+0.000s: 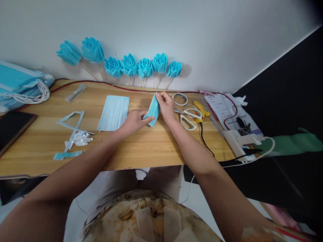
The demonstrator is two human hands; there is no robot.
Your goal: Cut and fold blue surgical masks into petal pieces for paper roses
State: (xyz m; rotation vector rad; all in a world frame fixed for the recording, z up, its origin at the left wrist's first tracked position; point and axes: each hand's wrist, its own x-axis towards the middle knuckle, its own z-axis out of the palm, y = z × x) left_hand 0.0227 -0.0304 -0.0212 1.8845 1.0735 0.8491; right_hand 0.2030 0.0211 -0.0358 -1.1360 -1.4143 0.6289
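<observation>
A folded piece of blue face mask is held up above the wooden table, between both hands. My left hand pinches its lower left edge between thumb and fingers. At its top corner, the thumb and fingers of my right hand are closed on it. To the left lies a flat blue face mask without ear loops. Close to my right hand are scissors with white handles and a roll of tape.
Several blue flowers on sticks lean against the wall. A yellow glue gun and a power strip are on the right. Mask scraps, a phone and a stack of masks occupy the left.
</observation>
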